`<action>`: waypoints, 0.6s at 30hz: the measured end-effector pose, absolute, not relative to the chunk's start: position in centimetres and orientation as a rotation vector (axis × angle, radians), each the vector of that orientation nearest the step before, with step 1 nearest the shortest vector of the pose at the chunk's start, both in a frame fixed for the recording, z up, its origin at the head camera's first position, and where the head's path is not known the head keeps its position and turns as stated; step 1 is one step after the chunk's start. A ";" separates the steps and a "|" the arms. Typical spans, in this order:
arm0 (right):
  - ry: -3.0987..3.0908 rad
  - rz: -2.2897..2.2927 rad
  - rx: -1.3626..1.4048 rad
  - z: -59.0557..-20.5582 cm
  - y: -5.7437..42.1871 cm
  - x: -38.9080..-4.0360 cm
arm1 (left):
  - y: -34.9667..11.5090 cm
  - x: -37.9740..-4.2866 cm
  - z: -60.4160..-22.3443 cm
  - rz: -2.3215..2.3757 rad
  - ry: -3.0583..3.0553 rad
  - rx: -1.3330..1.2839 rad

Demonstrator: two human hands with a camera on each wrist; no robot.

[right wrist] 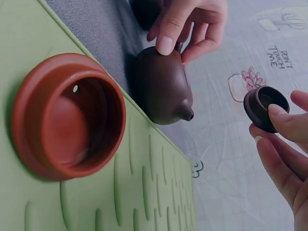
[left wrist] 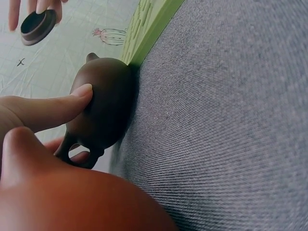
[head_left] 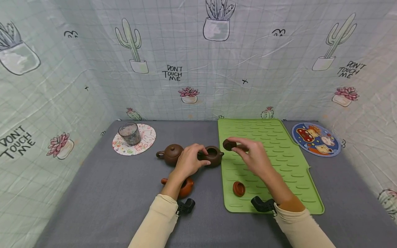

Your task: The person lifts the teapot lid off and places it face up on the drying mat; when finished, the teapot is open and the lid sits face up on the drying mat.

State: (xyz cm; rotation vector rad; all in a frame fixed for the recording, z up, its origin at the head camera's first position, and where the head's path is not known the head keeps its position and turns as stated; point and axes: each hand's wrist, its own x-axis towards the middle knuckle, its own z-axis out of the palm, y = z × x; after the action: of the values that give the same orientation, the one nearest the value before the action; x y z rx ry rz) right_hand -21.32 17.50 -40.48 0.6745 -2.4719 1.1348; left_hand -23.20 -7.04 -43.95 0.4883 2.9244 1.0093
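Observation:
My left hand point(head_left: 188, 160) holds an open dark brown teapot point(head_left: 214, 162) at its handle side, the thumb pressed on its body in the left wrist view. The pot's spout points right, at the green mat's edge. Above the mat, my right hand point(head_left: 256, 159) pinches a small dark lid point(right wrist: 263, 109) between thumb and fingers, its hollow underside showing. An orange-brown lid point(right wrist: 72, 120) lies hollow side up on the mat. Partly behind my left wrist stands an orange-brown teapot point(head_left: 186, 188) without its lid. Another dark teapot point(head_left: 172, 154), lidded, is left of my left hand.
The green ridged mat point(head_left: 273, 172) covers the right part of the grey table point(head_left: 108, 199). At the back left a glass point(head_left: 130, 134) stands on a floral round mat point(head_left: 147, 137). A blue cartoon round mat point(head_left: 316, 139) lies at the back right. Printed cloth walls surround the table.

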 end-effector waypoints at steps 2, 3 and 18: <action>-2.465 1.136 0.689 -40.4 17.7 -21.1 | -7.1 -23.2 -43.9 1.011 2.922 0.488; -2.462 1.131 0.698 -40.3 17.8 -21.0 | -7.1 -23.2 -43.9 1.011 2.921 0.488; -2.537 1.009 0.718 -40.8 19.6 -19.3 | -7.2 -23.4 -43.9 1.031 2.901 0.505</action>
State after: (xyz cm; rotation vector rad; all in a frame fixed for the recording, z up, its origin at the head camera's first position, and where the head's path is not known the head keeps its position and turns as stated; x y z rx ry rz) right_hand -19.34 19.64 -40.81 0.7180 -2.5370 1.0091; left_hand -23.43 -7.19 -43.93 0.5049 2.9010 1.0312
